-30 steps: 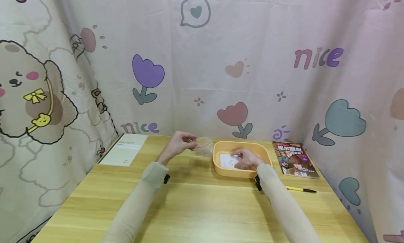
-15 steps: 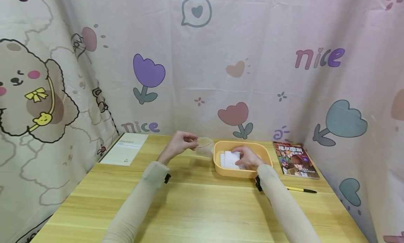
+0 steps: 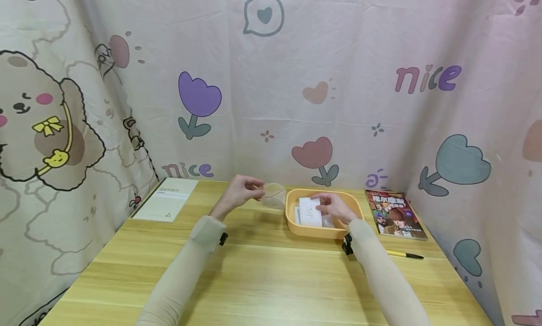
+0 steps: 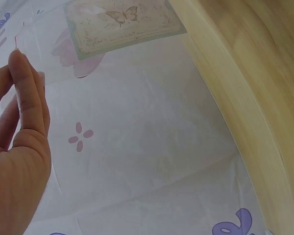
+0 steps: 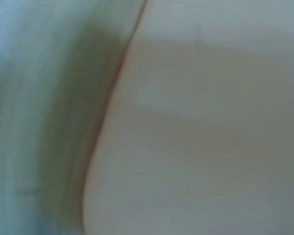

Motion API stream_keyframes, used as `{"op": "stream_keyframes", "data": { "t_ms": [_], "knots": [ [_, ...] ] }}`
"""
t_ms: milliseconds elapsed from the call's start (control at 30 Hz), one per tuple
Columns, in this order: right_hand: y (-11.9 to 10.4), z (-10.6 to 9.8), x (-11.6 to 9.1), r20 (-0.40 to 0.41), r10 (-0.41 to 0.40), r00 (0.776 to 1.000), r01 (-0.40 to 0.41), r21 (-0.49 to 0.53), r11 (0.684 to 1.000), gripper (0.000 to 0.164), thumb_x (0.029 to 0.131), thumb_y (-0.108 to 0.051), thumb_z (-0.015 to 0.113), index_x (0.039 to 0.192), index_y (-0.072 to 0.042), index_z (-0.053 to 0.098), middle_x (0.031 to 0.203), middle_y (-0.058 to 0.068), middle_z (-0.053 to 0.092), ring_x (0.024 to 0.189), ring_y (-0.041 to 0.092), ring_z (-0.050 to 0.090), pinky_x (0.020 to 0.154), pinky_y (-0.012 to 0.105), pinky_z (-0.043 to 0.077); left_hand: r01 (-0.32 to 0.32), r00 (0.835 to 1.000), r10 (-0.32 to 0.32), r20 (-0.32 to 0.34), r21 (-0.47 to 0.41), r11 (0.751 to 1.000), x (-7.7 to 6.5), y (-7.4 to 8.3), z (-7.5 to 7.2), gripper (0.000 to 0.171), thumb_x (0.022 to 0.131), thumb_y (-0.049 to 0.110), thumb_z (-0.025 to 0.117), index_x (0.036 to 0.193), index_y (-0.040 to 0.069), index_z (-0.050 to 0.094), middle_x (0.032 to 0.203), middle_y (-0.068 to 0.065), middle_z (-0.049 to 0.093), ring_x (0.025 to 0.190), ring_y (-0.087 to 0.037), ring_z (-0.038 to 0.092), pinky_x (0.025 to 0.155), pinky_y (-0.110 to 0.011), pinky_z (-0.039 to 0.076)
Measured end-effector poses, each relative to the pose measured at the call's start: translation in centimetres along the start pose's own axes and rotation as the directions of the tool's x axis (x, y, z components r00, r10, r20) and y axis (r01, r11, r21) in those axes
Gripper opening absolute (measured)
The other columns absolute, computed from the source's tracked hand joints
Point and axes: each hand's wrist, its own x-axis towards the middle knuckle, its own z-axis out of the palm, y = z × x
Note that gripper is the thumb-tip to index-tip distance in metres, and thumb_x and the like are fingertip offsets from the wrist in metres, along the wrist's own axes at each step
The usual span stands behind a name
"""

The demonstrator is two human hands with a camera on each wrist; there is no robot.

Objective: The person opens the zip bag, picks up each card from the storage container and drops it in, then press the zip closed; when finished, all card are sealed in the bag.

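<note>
In the head view my left hand (image 3: 239, 194) pinches the top edge of a clear plastic bag (image 3: 275, 200) above the table, left of the orange basket. The left wrist view shows a butterfly-printed card (image 4: 125, 23) with a green border beyond the fingertips, within the bag's clear film. My right hand (image 3: 337, 207) reaches over the basket (image 3: 315, 232), fingers and thumb gripping a white card (image 3: 310, 213) with a small faint print. Another white piece (image 3: 297, 215) shows behind that card. Clear plastic (image 3: 327, 221) lies inside the basket beside it.
A lined notepad (image 3: 165, 201) lies at the table's back left. Right of the basket is a comic-style book (image 3: 397, 215), with a yellow and black pen (image 3: 405, 254) in front of it. A printed curtain (image 3: 254, 91) hangs behind the table. The right wrist view is blurred.
My right hand has lifted the white card from lying in the basket to standing more upright and turned toward me. My left hand and the clear bag have stayed almost still.
</note>
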Motion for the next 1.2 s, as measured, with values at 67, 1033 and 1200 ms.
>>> {"op": "stream_keyframes", "data": {
  "t_ms": [67, 1033, 1200],
  "knots": [
    [-0.1, -0.1, 0.0, -0.005, -0.011, 1.000, 0.011, 0.026, 1.000, 0.045, 0.088, 0.003, 0.065, 0.133, -0.001, 0.058, 0.106, 0.020, 0.063, 0.085, 0.019, 0.062, 0.073, 0.033, 0.061, 0.004, 1.000, -0.003, 0.004, -0.007, 1.000, 0.0, 0.0, 0.0, 0.031, 0.086, 0.007, 0.074, 0.113, -0.005, 0.069, 0.102, -0.022, 0.072, 0.078, -0.028, 0.073, 0.070, -0.031, 0.063],
    [-3.0, -1.2, -0.9, -0.174, -0.118, 0.978, 0.143, 0.140, 0.980, 0.042, 0.092, -0.002, 0.065, 0.133, -0.003, 0.058, 0.087, 0.007, 0.057, 0.073, 0.011, 0.062, 0.068, 0.033, 0.063, 0.009, 1.000, -0.009, 0.005, -0.008, 1.000, 0.1, 0.1, 0.2, 0.030, 0.087, 0.005, 0.073, 0.115, -0.004, 0.069, 0.101, -0.019, 0.073, 0.076, -0.021, 0.073, 0.071, -0.032, 0.063],
    [-3.7, -1.2, -1.0, -0.218, -0.123, 0.968, 0.160, 0.162, 0.974, 0.041, 0.093, -0.003, 0.064, 0.133, -0.007, 0.058, 0.089, 0.006, 0.060, 0.076, 0.011, 0.063, 0.075, 0.050, 0.062, 0.017, 1.000, -0.017, 0.005, -0.011, 1.000, 0.2, -0.1, 0.3, 0.031, 0.086, 0.005, 0.073, 0.115, -0.005, 0.068, 0.102, -0.020, 0.073, 0.076, -0.021, 0.073, 0.071, -0.032, 0.063]
  ]
}}
